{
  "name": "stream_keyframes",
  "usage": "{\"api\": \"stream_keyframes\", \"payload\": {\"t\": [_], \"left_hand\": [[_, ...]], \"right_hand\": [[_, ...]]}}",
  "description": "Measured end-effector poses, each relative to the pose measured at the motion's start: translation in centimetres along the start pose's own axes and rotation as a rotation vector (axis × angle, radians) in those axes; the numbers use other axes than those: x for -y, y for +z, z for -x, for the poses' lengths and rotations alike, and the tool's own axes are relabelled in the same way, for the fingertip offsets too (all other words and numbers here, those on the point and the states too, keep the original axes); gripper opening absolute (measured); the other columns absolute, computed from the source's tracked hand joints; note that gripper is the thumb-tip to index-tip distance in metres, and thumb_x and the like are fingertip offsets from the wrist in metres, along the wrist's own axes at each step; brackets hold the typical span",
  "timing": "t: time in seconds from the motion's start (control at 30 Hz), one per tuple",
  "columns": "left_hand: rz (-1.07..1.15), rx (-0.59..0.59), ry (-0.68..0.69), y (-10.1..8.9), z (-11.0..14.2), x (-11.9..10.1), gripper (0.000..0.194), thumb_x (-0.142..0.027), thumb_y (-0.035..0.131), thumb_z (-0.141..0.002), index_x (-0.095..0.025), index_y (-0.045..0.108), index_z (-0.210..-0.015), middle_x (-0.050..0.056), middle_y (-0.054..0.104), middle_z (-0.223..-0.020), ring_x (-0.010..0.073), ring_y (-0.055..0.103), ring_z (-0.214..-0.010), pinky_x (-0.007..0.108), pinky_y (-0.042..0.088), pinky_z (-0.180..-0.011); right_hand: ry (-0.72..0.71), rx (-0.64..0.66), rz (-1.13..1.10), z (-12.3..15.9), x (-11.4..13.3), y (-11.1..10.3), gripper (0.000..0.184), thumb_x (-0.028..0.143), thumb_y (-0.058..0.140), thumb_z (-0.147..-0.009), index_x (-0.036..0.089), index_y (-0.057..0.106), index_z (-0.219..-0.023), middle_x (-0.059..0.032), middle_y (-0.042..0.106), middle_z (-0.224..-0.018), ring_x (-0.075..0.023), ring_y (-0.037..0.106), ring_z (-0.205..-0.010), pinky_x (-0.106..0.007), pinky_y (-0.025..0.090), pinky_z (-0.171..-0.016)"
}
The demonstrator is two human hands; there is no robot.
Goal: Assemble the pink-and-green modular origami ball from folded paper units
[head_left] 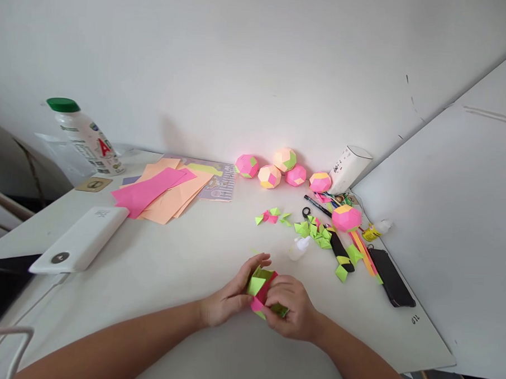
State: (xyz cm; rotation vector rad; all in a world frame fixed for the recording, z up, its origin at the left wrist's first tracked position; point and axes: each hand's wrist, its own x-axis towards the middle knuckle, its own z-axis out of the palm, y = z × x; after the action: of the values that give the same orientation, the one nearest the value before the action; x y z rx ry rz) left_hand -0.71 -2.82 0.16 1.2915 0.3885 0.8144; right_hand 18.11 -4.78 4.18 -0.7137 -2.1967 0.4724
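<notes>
Between my two hands is a partly formed paper ball [259,287] of folded green and pink pieces, with an opening on its upper side. My left hand [235,292] grips it from the left, thumb in front and fingers behind. Curled around the right side is my right hand [292,307], its fingers bent into the ball; the fingertips are partly hidden. Just beyond my hands stands a small white glue bottle [299,248]. Folded green paper pieces [316,231] lie in a pile past it, with a smaller group of green and pink pieces [271,216] to its left.
Finished paper balls [269,176] sit along the wall. At right are another ball [346,218], a cutter [340,250], a yellow-labelled bottle [373,231] and a black phone [392,276]. At left are paper sheets [163,191], a white power bank [81,240] and a green-capped bottle [85,137].
</notes>
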Motion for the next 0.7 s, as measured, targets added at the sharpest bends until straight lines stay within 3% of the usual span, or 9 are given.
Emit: {"api": "stream_keyframes", "payload": {"t": [0.1,0.2,0.33,0.5,0.57,0.7], "left_hand": [[0.110,-0.042,0.014,-0.3,-0.2,0.6,0.066,-0.019,0.050,-0.081,-0.034,0.027,-0.141,0.002,0.018,-0.152,0.0324,0.014,-0.139,0.054,0.016,-0.109],[0.175,-0.112,-0.007,-0.2,-0.4,0.8,0.057,-0.028,0.048,-0.085,-0.033,0.030,-0.139,0.004,0.023,-0.150,0.0320,0.019,-0.138,0.053,0.019,-0.109],[0.191,-0.220,-0.057,0.1,-0.5,0.7,0.050,-0.047,0.042,-0.091,-0.028,0.035,-0.136,0.010,0.030,-0.147,0.0320,0.025,-0.136,0.052,0.023,-0.109],[0.262,-0.319,-0.149,0.3,-0.8,0.4,0.053,-0.057,0.037,-0.089,-0.025,0.039,-0.133,0.012,0.038,-0.141,0.0307,0.030,-0.134,0.051,0.025,-0.109],[0.289,-0.331,-0.174,0.3,-1.0,0.5,0.055,-0.059,0.037,-0.088,-0.026,0.040,-0.132,0.012,0.040,-0.140,0.0302,0.030,-0.134,0.050,0.025,-0.109],[0.299,-0.291,-0.186,0.1,-0.9,0.5,0.054,-0.060,0.042,-0.086,-0.026,0.046,-0.128,0.011,0.044,-0.137,0.0300,0.031,-0.133,0.048,0.025,-0.108]], "right_hand": [[-0.146,0.106,0.169,0.3,0.3,0.0,0.014,0.016,0.055,-0.079,0.023,0.054,-0.068,0.0014,0.063,-0.059,-0.0153,0.054,-0.058,-0.031,0.043,-0.056],[-0.262,0.196,0.303,0.6,0.4,0.2,0.017,0.016,0.055,-0.081,0.022,0.055,-0.065,0.0007,0.062,-0.058,-0.0151,0.051,-0.057,-0.031,0.041,-0.053],[-0.339,0.174,0.424,1.0,0.1,0.2,0.023,0.011,0.057,-0.080,0.020,0.053,-0.059,0.0017,0.055,-0.052,-0.0132,0.045,-0.054,-0.028,0.036,-0.050],[-0.324,0.193,0.416,1.1,-0.4,0.1,0.018,0.013,0.059,-0.077,0.018,0.053,-0.060,0.0012,0.056,-0.056,-0.0144,0.048,-0.064,-0.028,0.040,-0.057],[-0.272,0.215,0.369,1.1,-0.6,0.2,0.014,0.021,0.059,-0.076,0.018,0.055,-0.063,0.0005,0.058,-0.060,-0.0165,0.049,-0.070,-0.031,0.043,-0.063],[-0.192,0.245,0.340,1.1,-0.9,0.4,0.021,0.038,0.061,-0.077,0.019,0.058,-0.066,-0.0012,0.063,-0.068,-0.0204,0.051,-0.082,-0.042,0.045,-0.084]]}}
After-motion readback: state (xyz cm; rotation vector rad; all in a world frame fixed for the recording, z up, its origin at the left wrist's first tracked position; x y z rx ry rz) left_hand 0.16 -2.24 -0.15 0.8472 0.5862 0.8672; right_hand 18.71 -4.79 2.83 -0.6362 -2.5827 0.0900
